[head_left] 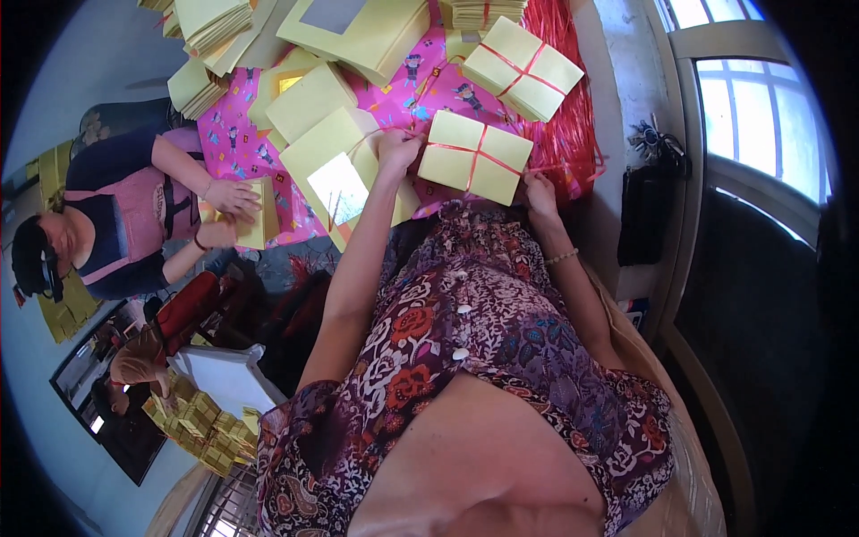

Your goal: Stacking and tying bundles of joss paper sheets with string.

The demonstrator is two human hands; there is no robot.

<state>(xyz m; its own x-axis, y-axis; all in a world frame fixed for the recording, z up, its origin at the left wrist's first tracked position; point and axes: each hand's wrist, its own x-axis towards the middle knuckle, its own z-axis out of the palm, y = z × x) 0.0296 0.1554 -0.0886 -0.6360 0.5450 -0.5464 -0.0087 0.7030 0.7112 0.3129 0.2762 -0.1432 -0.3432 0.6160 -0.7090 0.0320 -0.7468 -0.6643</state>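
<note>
Pinching red plastic string point(376, 136), the left hand point(398, 148) and right hand point(540, 190) flank a light, stiff yellow paper bundle point(474, 157); grips closed on string ends, judged slippery.

Your left hand point(398, 148) covers the near-left edge of the yellow bundle point(475, 157), so its grip on the red string point(465, 149) can't be made out. Your right hand point(540, 192) sits half behind your dress point(501, 313), fingers hidden. The paper stacks point(215, 22) are cut off at the top edge.
</note>
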